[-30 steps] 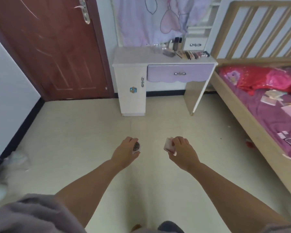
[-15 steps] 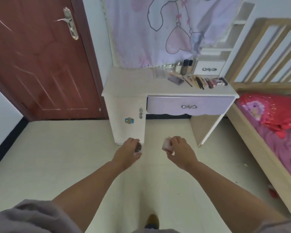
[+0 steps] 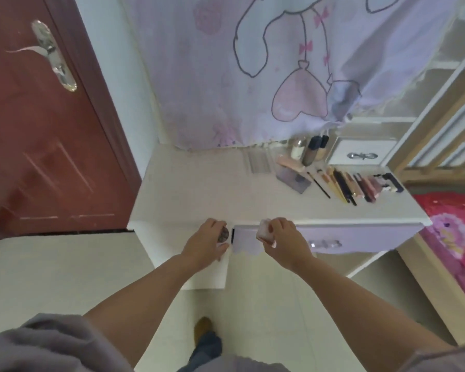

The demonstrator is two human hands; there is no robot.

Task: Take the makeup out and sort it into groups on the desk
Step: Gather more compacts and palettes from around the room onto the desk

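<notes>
My left hand [image 3: 203, 242] grips a small round compact [image 3: 223, 233] with a dark face. My right hand [image 3: 285, 238] grips a small pale pink case [image 3: 263, 232]. Both hands hover just in front of the white desk [image 3: 199, 194], at its front edge. On the desk's right half lies a row of makeup sticks and pencils [image 3: 352, 185], a grey palette [image 3: 293, 178], a pink tube [image 3: 290, 163], a clear ridged case [image 3: 258, 162] and several bottles [image 3: 310, 150] at the back.
The desk has a closed lilac drawer [image 3: 333, 238] and a small white drawer box [image 3: 361, 154]. A pink curtain [image 3: 253, 63] hangs behind. A red-brown door [image 3: 38, 116] stands left; a wooden bed [image 3: 454, 237] with red bedding stands right.
I have walked up to the desk; it went from far across the floor to right before my hands. Both hands keep their items.
</notes>
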